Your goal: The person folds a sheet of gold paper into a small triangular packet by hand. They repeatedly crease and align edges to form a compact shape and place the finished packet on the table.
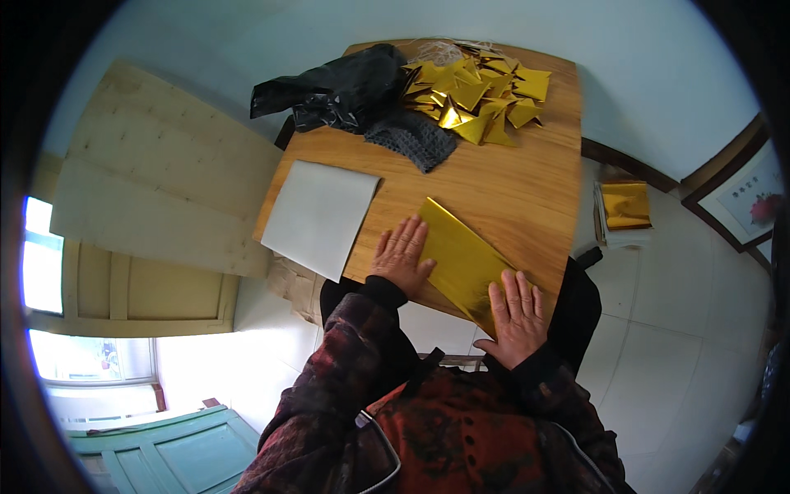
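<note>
A long sheet of gold foil paper (462, 255) lies flat and slanted near the front edge of the wooden table. My left hand (401, 257) rests at its left end, fingers stretched out and pointing away from me. At the sheet's right end my right hand (518, 317) lies flat with the fingers spread, pressing on the foil. Neither hand grips anything. Left of my left hand is a pale grey sheet (319, 216), which reaches over the table's front left edge.
Folded gold paper pieces (477, 95) are heaped at the table's (510, 185) far right. Beside them lie a black plastic bag (341, 86) and a dark knitted cloth (413, 138). On the tiled floor to the right sits a stack with gold paper (625, 206), near a framed picture (745, 198).
</note>
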A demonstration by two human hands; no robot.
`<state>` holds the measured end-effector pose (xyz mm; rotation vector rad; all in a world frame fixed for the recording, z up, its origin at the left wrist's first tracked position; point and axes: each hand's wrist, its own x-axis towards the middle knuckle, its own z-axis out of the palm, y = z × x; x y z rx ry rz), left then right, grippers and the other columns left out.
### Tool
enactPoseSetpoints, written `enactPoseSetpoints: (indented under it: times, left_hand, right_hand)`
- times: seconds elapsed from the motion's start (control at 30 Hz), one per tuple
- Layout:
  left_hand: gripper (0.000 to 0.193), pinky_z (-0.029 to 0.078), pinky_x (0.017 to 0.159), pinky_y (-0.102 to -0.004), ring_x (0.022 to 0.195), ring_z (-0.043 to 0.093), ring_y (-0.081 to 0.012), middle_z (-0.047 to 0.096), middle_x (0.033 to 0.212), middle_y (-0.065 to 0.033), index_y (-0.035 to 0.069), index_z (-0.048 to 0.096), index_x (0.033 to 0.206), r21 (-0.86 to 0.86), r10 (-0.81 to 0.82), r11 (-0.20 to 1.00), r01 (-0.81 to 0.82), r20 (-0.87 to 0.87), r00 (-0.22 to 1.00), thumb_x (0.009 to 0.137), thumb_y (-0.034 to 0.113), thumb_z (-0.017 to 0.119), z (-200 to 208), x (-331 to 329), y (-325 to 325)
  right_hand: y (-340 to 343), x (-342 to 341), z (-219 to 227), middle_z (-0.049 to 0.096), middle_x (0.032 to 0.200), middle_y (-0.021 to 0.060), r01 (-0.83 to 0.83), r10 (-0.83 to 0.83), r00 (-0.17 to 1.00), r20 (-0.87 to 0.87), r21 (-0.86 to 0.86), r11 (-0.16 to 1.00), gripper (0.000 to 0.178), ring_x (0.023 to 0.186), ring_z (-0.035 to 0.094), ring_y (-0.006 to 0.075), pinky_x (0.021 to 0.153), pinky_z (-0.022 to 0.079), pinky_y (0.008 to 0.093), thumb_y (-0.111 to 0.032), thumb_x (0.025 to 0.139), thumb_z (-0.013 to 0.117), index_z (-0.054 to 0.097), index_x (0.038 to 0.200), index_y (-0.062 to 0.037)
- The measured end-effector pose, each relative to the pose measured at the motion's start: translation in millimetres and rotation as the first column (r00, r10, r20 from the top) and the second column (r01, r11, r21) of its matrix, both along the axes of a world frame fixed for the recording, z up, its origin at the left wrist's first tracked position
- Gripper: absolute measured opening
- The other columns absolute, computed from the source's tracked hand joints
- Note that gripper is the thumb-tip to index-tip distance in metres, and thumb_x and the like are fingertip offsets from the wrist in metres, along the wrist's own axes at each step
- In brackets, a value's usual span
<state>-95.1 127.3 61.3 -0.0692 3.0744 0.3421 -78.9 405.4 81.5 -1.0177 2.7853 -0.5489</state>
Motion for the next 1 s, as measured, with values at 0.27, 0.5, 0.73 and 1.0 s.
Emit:
enactPoseSetpoints:
  times: [0.27, 0.5, 0.73, 1.0]
  left_hand:
    - [0.074, 0.01, 0.119, -0.043, 0.148, 0.016, -0.0231, 0.022, 0.16, -0.0055, 0.012, 0.024, 0.152, -0.191, 0.145, 0.97, -0.151, -0.048, 0.988, 0.091, 0.042, 0.053, 18, -8, 8]
    - [0.076, 0.017, 0.117, -0.0496, 0.148, 0.019, -0.0238, 0.021, 0.16, -0.0059, 0.012, 0.026, 0.152, 0.063, -0.204, 0.977, 0.203, 0.007, 0.979, 0.088, 0.038, 0.058, 9, -29, 62]
    - [0.071, 0.01, 0.118, -0.0489, 0.148, 0.017, -0.0239, 0.021, 0.16, -0.0041, 0.017, 0.027, 0.152, -0.062, 0.037, 0.997, -0.035, 0.042, 0.998, 0.091, 0.04, 0.055, 6, -39, 6]
    - [0.084, 0.021, 0.116, -0.0464, 0.144, 0.029, -0.0249, 0.031, 0.155, -0.008, 0.014, 0.033, 0.149, 0.031, -0.487, 0.873, 0.488, -0.025, 0.873, 0.079, 0.038, 0.072, 17, 41, 77]
  right_hand:
    - [-1, 0, 0, 0.021, 0.157, 0.0181, -0.01, 0.009, 1.0, -0.028, -0.04, 0.999, 0.104, 0.147, 0.015, 0.0355, 0.117, 0.015, 0.0524, -0.043, 0.063, 0.084, 0.034, 0.146, -0.0064]
    - [1, 2, -2, 0.022, 0.157, 0.0169, 0.003, -0.003, 1.0, -0.013, -0.034, 0.999, 0.101, 0.147, 0.015, 0.0348, 0.117, 0.013, 0.0514, -0.036, 0.064, 0.084, 0.034, 0.147, -0.0067]
    - [1, 2, -6, 0.021, 0.158, 0.0154, 0.004, -0.003, 0.998, -0.064, 0.03, 1.0, 0.099, 0.148, 0.013, 0.0333, 0.119, 0.006, 0.0493, -0.04, 0.069, 0.079, 0.031, 0.148, -0.0078]
    - [4, -1, -7, 0.025, 0.156, 0.0143, -0.029, 0.032, 0.995, -0.094, 0.036, 0.999, 0.085, 0.146, 0.018, 0.0322, 0.118, 0.012, 0.048, -0.028, 0.073, 0.076, 0.037, 0.145, -0.006]
